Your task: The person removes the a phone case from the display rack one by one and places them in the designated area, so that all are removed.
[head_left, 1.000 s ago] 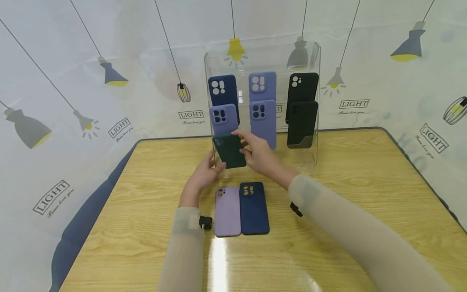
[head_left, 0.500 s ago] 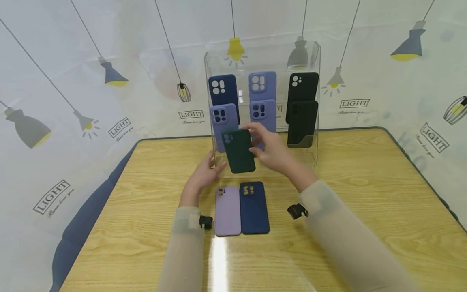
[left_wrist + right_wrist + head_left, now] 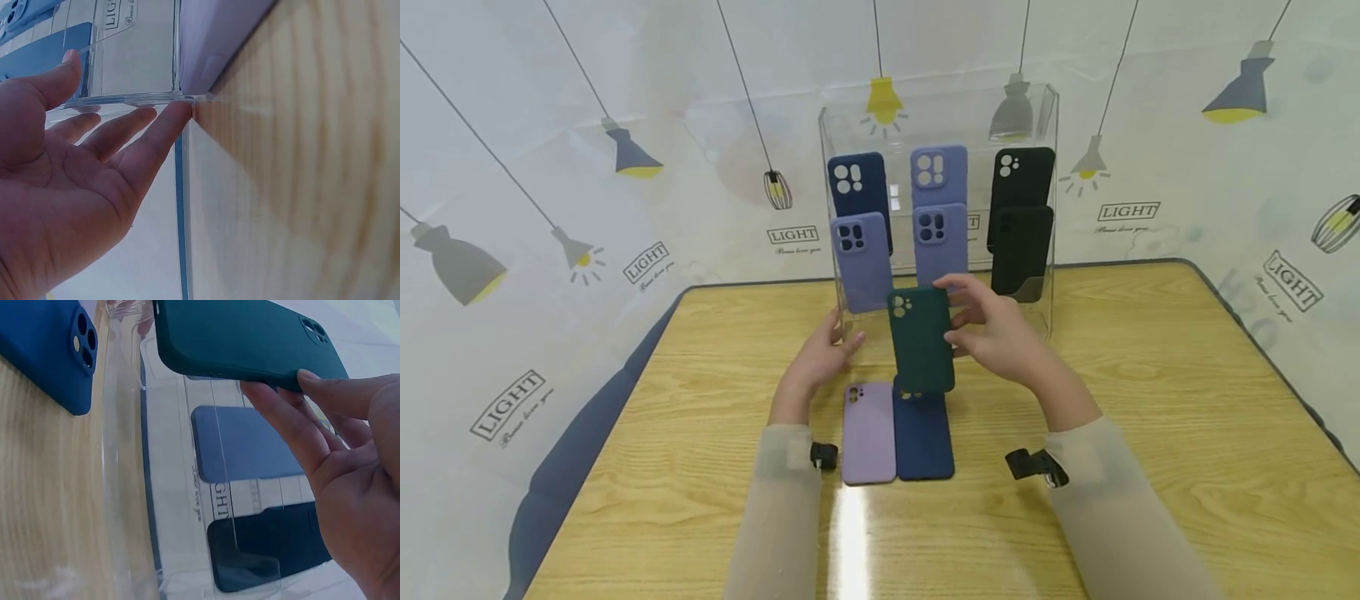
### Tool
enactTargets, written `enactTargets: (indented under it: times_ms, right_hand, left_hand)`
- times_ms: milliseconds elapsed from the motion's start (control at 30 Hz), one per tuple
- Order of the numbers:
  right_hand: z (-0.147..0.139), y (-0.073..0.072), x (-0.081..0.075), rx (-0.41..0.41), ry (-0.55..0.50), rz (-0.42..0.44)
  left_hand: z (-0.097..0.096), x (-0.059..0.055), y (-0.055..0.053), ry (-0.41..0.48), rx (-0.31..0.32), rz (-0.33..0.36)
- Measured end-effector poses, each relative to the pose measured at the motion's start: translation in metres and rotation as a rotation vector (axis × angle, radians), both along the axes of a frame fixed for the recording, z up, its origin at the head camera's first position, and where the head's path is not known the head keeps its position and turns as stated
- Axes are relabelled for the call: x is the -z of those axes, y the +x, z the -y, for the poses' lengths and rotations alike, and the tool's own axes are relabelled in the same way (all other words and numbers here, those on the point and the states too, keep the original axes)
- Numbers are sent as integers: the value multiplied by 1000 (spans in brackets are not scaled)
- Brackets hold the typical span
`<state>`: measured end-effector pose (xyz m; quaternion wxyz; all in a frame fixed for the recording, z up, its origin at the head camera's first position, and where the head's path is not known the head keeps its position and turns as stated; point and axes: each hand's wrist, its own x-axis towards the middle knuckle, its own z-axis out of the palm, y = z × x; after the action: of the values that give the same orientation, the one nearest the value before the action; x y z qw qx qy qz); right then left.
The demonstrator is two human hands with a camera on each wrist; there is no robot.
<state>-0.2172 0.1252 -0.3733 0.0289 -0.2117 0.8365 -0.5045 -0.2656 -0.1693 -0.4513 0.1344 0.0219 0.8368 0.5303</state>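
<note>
The right hand point(image 3: 1000, 337) holds one dark green case point(image 3: 921, 340) by its right edge, thumb on one face and fingers point(image 3: 284, 422) behind it; this grip is closed on the case, which stands nearly upright in the air in front of the clear stand point(image 3: 940, 108), just above the top of the navy case point(image 3: 922, 437) on the table point(image 3: 1150, 400). The left hand point(image 3: 820, 358) is at 9 o'clock from the green case, with straight, relaxed fingers point(image 3: 156, 134) whose tips touch the lower left edge of the stand; it holds nothing. Two cases lie flat on the table, side by side and touching: one lilac case point(image 3: 868, 433) on the left and the navy one on the right, both at 6 o'clock from the stand. Inside the stand six cases are shown in three columns of two: at the left one navy above one periwinkle, in the middle two periwinkle, at the right two black. In all I count nine cases. One small black camera sits on each wrist.
</note>
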Motion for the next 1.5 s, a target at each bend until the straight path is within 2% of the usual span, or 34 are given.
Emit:
enactTargets:
  times_ms: [167, 400, 700, 1067, 1500]
  right_hand:
    - [-18, 11, 8, 3, -40, 73]
    - [-46, 25, 20, 24, -30, 207]
    - [-67, 30, 42, -34, -83, 339]
    - [-70, 31, 60, -31, -78, 435]
    - [-61, 30, 74, 3, 52, 505]
  left_hand:
    - [1, -1, 1, 9, -9, -1]
    - [2, 1, -1, 18, -5, -6]
    - [3, 0, 1, 10, -12, 8]
    - [0, 0, 1, 7, -15, 11]
    - [0, 0, 0, 3, -5, 13]
